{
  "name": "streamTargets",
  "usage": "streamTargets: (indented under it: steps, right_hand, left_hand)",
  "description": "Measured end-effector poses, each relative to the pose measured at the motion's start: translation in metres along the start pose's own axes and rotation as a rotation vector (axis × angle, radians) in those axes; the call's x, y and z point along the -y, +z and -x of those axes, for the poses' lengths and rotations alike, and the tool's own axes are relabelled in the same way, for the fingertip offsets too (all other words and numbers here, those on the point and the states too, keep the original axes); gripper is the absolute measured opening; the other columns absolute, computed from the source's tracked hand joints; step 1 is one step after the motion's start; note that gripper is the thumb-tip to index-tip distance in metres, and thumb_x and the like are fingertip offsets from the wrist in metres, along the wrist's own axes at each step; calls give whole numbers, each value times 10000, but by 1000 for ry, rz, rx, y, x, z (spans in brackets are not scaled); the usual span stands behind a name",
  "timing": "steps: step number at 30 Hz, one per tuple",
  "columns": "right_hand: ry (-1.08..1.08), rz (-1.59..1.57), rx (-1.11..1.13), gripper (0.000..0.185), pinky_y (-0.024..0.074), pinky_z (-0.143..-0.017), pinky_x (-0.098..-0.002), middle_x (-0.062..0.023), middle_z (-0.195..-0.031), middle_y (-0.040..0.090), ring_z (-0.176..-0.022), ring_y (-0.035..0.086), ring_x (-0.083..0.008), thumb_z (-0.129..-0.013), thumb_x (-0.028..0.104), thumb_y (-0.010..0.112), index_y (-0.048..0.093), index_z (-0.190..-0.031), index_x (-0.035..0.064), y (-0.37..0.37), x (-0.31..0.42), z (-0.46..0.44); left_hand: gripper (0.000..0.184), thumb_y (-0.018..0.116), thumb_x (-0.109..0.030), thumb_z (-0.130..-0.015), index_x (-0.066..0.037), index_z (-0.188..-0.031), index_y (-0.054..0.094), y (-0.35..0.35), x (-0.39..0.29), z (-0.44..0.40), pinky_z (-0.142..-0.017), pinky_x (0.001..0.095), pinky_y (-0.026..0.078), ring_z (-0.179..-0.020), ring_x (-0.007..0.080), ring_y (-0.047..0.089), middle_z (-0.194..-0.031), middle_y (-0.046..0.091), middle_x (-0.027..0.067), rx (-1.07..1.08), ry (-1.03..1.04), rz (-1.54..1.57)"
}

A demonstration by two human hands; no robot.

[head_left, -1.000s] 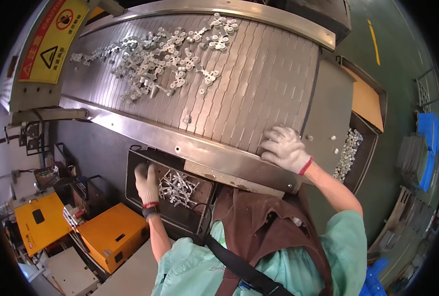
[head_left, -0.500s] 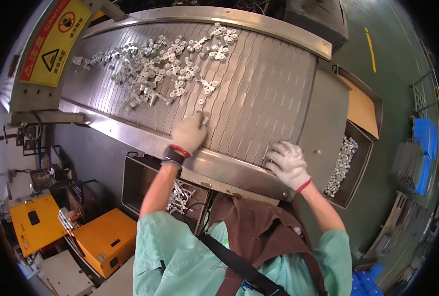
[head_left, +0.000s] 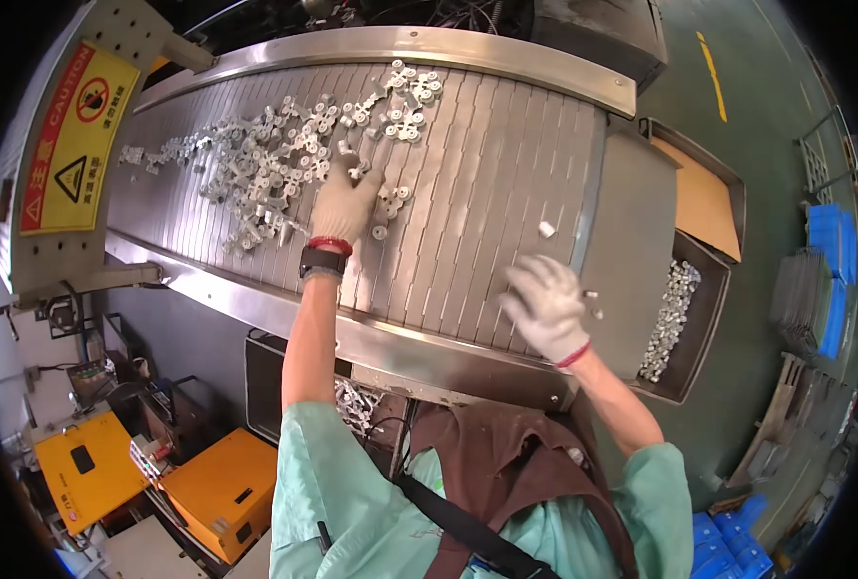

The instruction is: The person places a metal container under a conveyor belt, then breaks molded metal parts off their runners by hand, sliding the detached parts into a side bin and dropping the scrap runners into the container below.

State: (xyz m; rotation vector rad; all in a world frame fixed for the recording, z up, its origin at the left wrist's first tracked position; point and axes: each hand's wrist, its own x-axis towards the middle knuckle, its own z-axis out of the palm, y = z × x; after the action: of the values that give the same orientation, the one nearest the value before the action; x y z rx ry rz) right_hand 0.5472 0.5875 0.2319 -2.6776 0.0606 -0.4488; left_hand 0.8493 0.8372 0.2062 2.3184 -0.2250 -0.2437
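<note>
My left hand (head_left: 345,205), in a pale knitted glove, reaches into the near edge of a heap of silvery cast metal parts (head_left: 265,164) on the conveyor. Its thumb and fingers close around one metal casting (head_left: 357,172), partly hidden by the glove. A small cluster of castings (head_left: 393,200) lies just right of that hand. My right hand (head_left: 548,307), also gloved and slightly blurred, is over the conveyor's right end with fingers spread. A small metal piece (head_left: 546,229) is above its fingertips, and another small piece (head_left: 593,304) is beside it.
The slatted conveyor belt (head_left: 487,193) runs between steel rails (head_left: 400,352). Past its end, a sloping plate (head_left: 632,203) leads towards a bin (head_left: 699,328) of small pieces. Another bin (head_left: 265,386) with thin metal scraps stands below the near rail. A caution sign (head_left: 77,140) hangs at left.
My left hand has moved up and left into the heap. My right hand has lifted slightly and its fingers have spread. Small loose pieces now show near it.
</note>
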Motion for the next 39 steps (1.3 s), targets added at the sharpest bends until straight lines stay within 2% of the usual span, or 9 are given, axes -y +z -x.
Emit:
streamTargets:
  steps: [6, 8, 13, 18, 25, 27, 30, 34, 39]
  right_hand:
    - [94, -24, 1, 412, 524, -1108, -536, -117, -1364, 749, -1296, 687, -374, -930, 346, 836, 788, -1283, 138, 34, -3, -56]
    - [148, -83, 127, 432, 531, -1112, -531, -151, -1400, 742, -1311, 687, -371, -924, 328, 854, 783, -1295, 117, 34, -28, -55]
    - [605, -477, -11, 723, 530, -1170, -509, -227, -1400, 753, -1384, 684, -387, -1031, 578, 738, 683, -1504, 35, 27, 12, -38]
    - [946, -792, -125, 701, 635, -963, -401, -221, -1336, 778, -1138, 794, -289, -1057, 430, 791, 608, -1573, -7, 32, 34, -48]
    - [971, -1145, -442, 683, 647, -896, -375, -133, -1326, 754, -1026, 776, -221, -1095, 424, 746, 584, -1589, -19, 58, 2, -11]
    - [1142, -1530, -428, 658, 647, -881, -370, -111, -1286, 749, -989, 765, -204, -1108, 432, 724, 596, -1579, -9, 23, 25, -25]
    - [1123, -1264, -173, 639, 643, -841, -340, -99, -1210, 737, -931, 752, -184, -1112, 441, 719, 609, -1560, -1, 8, 34, -19]
    - [1120, -1196, -200, 581, 610, -713, -317, -72, -1072, 738, -794, 693, -129, -1151, 410, 656, 624, -1521, -37, 2, 23, -10]
    - [1072, -1286, -301, 590, 602, -669, -313, -69, -1017, 743, -752, 710, -114, -1125, 355, 709, 608, -1557, -34, -27, 39, -8]
  left_hand:
    - [416, 618, -339, -1107, -14, -1356, 694, 32, -20, 25, -996, 535, 577, -1119, 479, 763, -1184, 799, 273, 126, 82, -59]
    - [385, 657, -354, -1132, -56, -1370, 711, 33, -52, 57, -695, 387, 621, -821, 225, 793, -1025, 804, 172, 259, -174, 184]
    - [359, 605, -284, -1172, -6, -1399, 626, 88, -53, 109, -514, 293, 536, -697, 133, 678, -970, 735, 90, 203, -157, 678]
    - [509, 650, -319, -1150, 30, -1505, 541, 94, -86, 147, -664, 314, 571, -830, 130, 694, -1016, 727, 104, 414, -142, 661]
    - [450, 642, -309, -1147, 37, -1422, 554, 60, -104, 165, -558, 290, 521, -655, 136, 643, -955, 696, 93, 578, -190, 766]
    - [386, 634, -289, -1148, 32, -1348, 560, 51, -121, 172, -546, 290, 510, -647, 132, 639, -896, 686, 94, 519, -211, 754]
    - [392, 641, -292, -1147, 33, -1352, 564, 76, -102, 182, -542, 292, 506, -636, 137, 634, -851, 680, 83, 498, -187, 797]
    - [428, 687, -313, -1133, 17, -1393, 607, 53, -104, 181, -708, 353, 608, -781, 155, 728, -1003, 759, 128, 475, 167, 419]
    - [544, 823, -430, -981, -47, -1344, 690, 16, -119, 158, -819, 484, 618, -905, 369, 786, -1045, 771, 216, 388, 403, -275]
